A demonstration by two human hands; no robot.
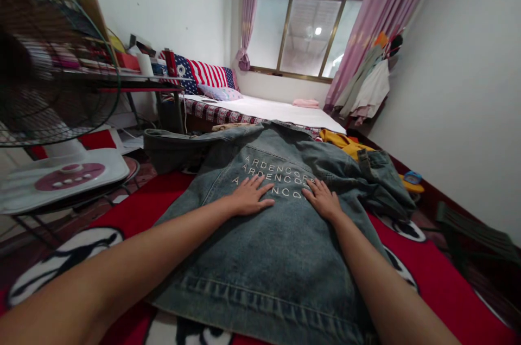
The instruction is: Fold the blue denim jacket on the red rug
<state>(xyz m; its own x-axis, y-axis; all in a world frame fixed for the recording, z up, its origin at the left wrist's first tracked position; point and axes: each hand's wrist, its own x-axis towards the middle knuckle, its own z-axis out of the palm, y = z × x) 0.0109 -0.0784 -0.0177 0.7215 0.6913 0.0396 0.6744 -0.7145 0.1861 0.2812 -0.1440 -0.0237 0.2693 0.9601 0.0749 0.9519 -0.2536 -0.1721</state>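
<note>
A blue-grey denim jacket [280, 242] lies back side up, its hem toward me and its sleeves spread to both sides. White lettering [272, 168] runs in rows across its back. My left hand [251, 197] rests flat on the lettering's left part, fingers spread. On the right part, my right hand [322, 198] lies palm down, also with fingers apart. Both palms touch the denim, and neither hand grasps anything. Beneath the jacket is a red cloth [431, 263] with black-and-white patterns.
A fan [57, 63] stands at the left beside a cluttered desk [138, 84]. Beyond the jacket is a bed [268, 109] with cushions. Yellow clothing [344, 144] lies behind the right sleeve. A dark slatted chair [476, 231] stands at the right.
</note>
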